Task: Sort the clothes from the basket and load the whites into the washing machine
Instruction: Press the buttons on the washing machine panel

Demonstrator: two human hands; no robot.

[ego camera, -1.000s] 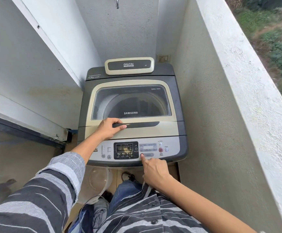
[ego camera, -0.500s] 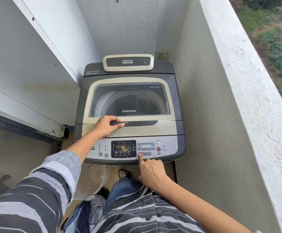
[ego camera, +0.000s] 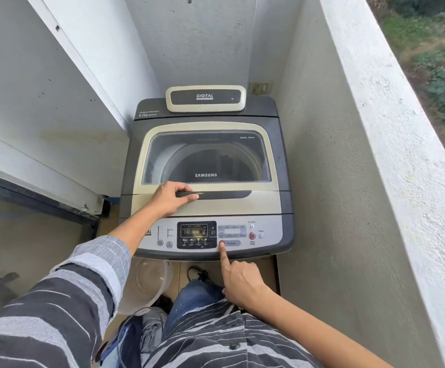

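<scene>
Washing machine (ego camera: 208, 181) is right in front of me, wedged between the two walls, lid (ego camera: 206, 158) down flat and the drum showing through the glass; I can't make out any whites in there from here. My right hand (ego camera: 242, 284) has the index fingertip (ego camera: 221, 245) on the left end of the Program button (ego camera: 231, 243), the other fingers folded in and holding nothing. Display (ego camera: 194, 231) is lit, digits too blurry to read. My left hand (ego camera: 170, 199) is laid over the left end of the dark lid handle (ego camera: 216, 194), fingers curled over the bar, a narrow grip.

I reckon this is cycle selection. Press squarely and briefly, one push at a time, and watch the program lights beside the display before going to the red Start/Pause button (ego camera: 252, 236). That left hand should only steady, not lift.

Down by my legs, clothes in the basket (ego camera: 136, 338), with a clear plastic tub (ego camera: 147, 282) on the floor under the panel.
</scene>
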